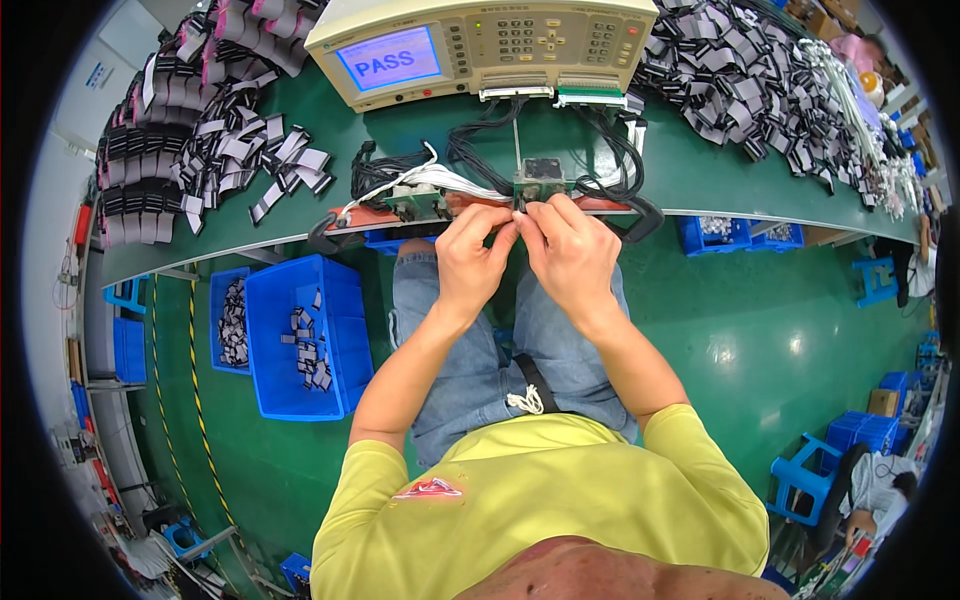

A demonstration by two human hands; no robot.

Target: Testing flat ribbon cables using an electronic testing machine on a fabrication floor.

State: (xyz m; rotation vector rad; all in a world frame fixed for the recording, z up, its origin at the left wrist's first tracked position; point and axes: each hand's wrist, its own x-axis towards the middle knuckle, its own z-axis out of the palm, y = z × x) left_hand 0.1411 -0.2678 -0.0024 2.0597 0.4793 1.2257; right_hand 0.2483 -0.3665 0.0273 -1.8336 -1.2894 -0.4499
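Note:
My left hand [472, 252] and my right hand [574, 248] meet at the front edge of the green workbench [280, 225]. Thumbs and fingers of both are pinched together, almost touching each other. Whatever sits between the fingertips is small, dark and mostly covered by them, so I cannot tell its kind. Just beyond the fingertips is a small test fixture [543, 172] with a dark block on a green board. Black cables [480, 142] and white wires [440, 178] lead around it. A beige cable tester [485, 50] with a lit blue-and-white screen stands behind.
Short grey ribbon cables [235, 145] with black connectors are heaped at the left, and a larger heap [745, 80] lies at the right. Below the bench's left side stands a blue bin [350, 325] holding more. Black clamps [642, 220] grip the bench edge. Blue stools [803, 478] stand at the right.

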